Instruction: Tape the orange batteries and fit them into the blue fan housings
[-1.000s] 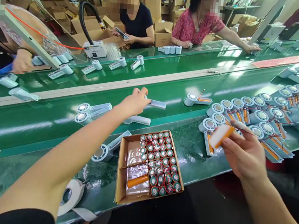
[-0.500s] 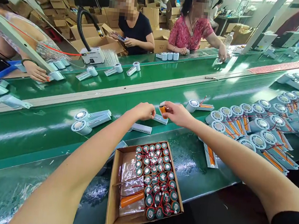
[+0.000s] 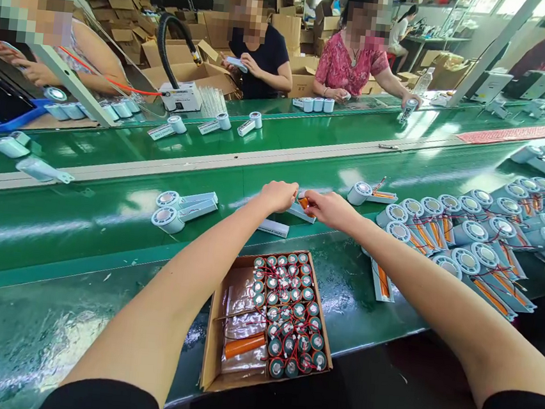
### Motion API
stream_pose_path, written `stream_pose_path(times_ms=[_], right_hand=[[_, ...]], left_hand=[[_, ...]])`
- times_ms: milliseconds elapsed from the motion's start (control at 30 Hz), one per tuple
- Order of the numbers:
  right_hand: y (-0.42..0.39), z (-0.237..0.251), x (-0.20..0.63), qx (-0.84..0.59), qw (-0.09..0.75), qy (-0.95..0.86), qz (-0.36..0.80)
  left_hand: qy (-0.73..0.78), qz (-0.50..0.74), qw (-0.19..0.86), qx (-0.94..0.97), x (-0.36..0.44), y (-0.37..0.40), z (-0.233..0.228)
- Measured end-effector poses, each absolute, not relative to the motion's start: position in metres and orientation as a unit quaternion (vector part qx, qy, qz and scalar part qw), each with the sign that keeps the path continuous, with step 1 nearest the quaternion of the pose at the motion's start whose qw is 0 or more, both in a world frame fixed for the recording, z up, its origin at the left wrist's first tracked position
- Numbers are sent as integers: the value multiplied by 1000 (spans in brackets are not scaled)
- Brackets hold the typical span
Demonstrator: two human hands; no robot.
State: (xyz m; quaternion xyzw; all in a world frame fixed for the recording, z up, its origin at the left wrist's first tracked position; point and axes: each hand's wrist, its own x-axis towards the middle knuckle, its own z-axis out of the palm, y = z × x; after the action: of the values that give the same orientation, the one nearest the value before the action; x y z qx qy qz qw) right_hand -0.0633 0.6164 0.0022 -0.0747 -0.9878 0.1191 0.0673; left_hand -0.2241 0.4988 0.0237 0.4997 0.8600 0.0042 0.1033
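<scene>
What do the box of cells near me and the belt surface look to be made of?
Box: brown corrugated cardboard, matte, with raw folded flaps. Belt: green, smooth and glossy, probably PVC or rubber, since it mirrors the overhead lights. The cells look sleeved in teal plastic film with red wires.

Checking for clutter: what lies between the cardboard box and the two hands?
Head view: one white handle piece lies on the green belt between the cardboard box and the hands.

Light: bright, even, from overhead and windows far back right | Glare: white patches lay on the green belt (image 3: 107,214) and the plastic film by the box (image 3: 215,327) | Shadows: soft, faint under the arms | Focus: sharp centre | Distortion: wide-angle, edges bowed and stretched | Faces: pixelated
</scene>
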Motion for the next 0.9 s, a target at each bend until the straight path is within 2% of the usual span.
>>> stream_pose_path(times_ms=[400,567,700,900], right_hand=[[603,-3,-81,-79,-35,-994,60],[606,2,-88,-96,-38,-994,38],[618,2,-85,-139,-7,-990,30],[634,5,-71,-196,35,-978,65]], left_hand=[[876,193,128,423,-215,511,13],[847,274,156,427,-212,496,25],[822,317,145,451,-211,425,42],[828,412,113,363,-170,248,53]])
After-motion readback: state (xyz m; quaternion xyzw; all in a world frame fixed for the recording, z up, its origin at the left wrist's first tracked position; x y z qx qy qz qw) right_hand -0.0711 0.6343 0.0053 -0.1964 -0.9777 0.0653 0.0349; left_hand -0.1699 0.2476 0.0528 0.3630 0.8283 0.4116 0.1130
